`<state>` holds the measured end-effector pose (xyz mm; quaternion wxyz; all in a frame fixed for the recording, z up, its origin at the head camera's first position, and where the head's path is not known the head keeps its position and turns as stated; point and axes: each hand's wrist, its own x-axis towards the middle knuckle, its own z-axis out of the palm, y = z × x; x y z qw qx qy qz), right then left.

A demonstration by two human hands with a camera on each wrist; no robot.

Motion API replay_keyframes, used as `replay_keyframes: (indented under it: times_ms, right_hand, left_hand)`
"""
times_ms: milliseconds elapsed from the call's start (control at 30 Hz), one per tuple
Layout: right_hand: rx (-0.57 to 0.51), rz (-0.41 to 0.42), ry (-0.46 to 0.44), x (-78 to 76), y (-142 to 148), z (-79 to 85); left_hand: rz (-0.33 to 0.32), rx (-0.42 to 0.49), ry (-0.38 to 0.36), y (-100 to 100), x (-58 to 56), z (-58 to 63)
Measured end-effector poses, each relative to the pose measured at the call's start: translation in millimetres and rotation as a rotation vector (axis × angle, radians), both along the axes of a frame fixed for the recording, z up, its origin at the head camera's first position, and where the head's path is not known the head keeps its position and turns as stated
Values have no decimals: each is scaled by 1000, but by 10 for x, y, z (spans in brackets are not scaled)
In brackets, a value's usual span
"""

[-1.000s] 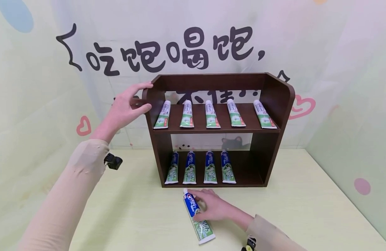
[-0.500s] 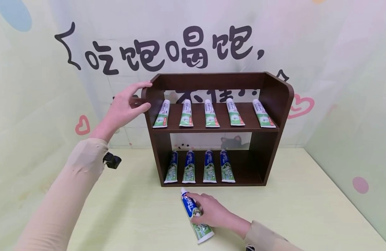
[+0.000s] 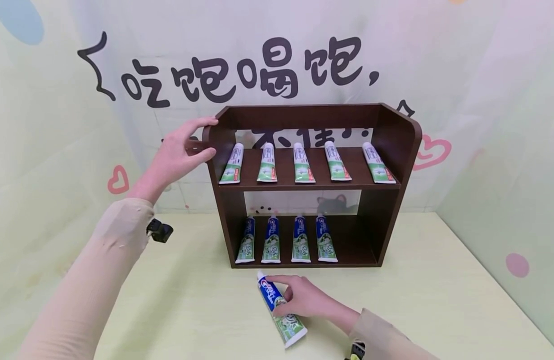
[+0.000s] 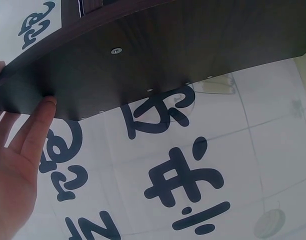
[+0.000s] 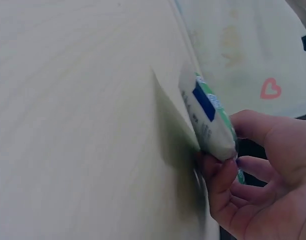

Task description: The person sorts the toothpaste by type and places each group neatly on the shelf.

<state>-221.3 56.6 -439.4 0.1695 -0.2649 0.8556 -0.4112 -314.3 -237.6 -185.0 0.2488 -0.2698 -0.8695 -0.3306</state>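
Note:
A dark brown two-tier shelf [image 3: 304, 187] stands on the table. My left hand [image 3: 175, 155] holds its left side panel near the top, thumb on the outer face; the left wrist view shows that panel [image 4: 143, 55] close up. In front of the shelf, my right hand [image 3: 304, 297] grips a blue-and-green toothpaste tube [image 3: 292, 327] by its edges, white cap pointing to the back left. The right wrist view shows the tube [image 5: 210, 115] between thumb and fingers, low over the table with a shadow beside it.
Several white-and-green toothpaste tubes [image 3: 266, 162] line the upper tier. Several blue-and-green tubes [image 3: 271, 240] lie on the lower tier, with bare board [image 3: 355, 245] at its right end. Behind hangs a printed backdrop [image 3: 277, 30]; the pale table [image 3: 439, 290] extends right.
My right hand has shifted the toothpaste tube slightly left, and it slants a little more. The left hand still holds the shelf.

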Motion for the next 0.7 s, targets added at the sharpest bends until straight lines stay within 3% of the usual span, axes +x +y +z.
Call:
replay_keyframes:
  times_ms: [267, 700]
  right_hand:
    - [-228, -33, -153, -35, 116, -59]
    - [-476, -69, -377, -57, 384, 17]
  left_hand:
    - [-6, 7, -19, 1, 3, -1]
    - [-1, 5, -7, -8, 8, -12]
